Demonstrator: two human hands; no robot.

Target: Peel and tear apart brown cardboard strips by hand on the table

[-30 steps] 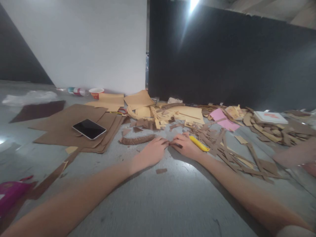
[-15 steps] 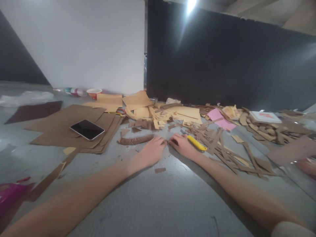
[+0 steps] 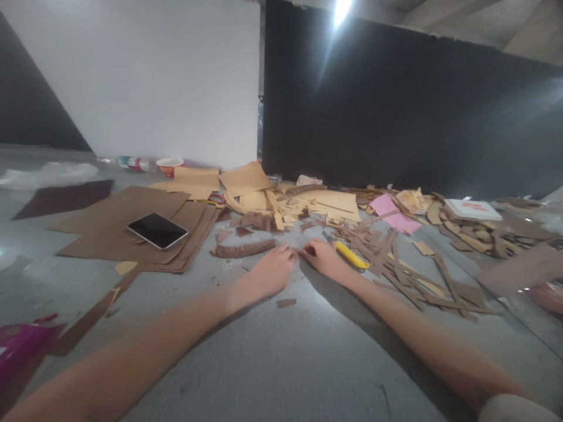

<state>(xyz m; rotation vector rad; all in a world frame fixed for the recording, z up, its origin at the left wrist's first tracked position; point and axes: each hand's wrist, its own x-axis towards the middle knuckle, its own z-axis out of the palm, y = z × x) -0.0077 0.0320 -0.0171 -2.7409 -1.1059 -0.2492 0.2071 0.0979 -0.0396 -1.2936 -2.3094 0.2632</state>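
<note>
My left hand is closed near the middle of the grey table, with its fingertips curled together. Facing it, my right hand is also closed, thumb and fingers pinched. The fingertips of both hands nearly meet, and whatever they hold between them is too small to make out. Just left of my left hand lies a curved brown strip with a fringed edge. A yellow utility knife rests beside my right hand, on its right. A small brown paper scrap lies nearer to me, below my left hand.
A phone lies on stacked brown sheets at the left. Brown paper strips pile up at the right, with a pink sheet behind. Yellow sheets and a paper cup stand at the back.
My hands stay almost in place, with only slight finger movement. The view has shifted a little; the things on the table lie as before.
</note>
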